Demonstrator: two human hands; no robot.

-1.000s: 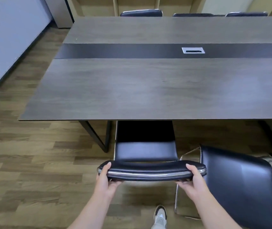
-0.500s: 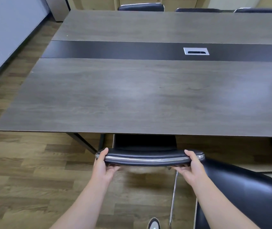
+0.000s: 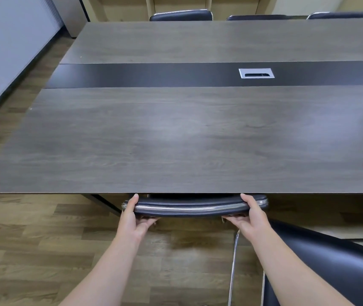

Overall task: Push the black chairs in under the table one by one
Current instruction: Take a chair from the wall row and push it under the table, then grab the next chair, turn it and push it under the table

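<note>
A black chair (image 3: 195,206) with a chrome strip along its backrest stands against the near edge of the long grey wooden table (image 3: 176,138). Its seat is hidden under the tabletop; only the top of the backrest shows. My left hand (image 3: 135,214) grips the backrest's left end, thumb on top and fingers curled underneath. My right hand (image 3: 250,215) grips the right end the same way. A second black chair (image 3: 322,268) with chrome legs stands out from the table at the lower right.
Three more black chair backs (image 3: 180,16) line the table's far side. A silver cable port (image 3: 256,73) sits in the table's dark centre strip. A black table leg (image 3: 105,203) slants down left of the chair. A pale wall panel (image 3: 6,51) stands at left on wood flooring.
The chair has slid forward until its seat vanished under the tabletop and its backrest reached the edge. Both hands kept their grip and I moved closer to the table.
</note>
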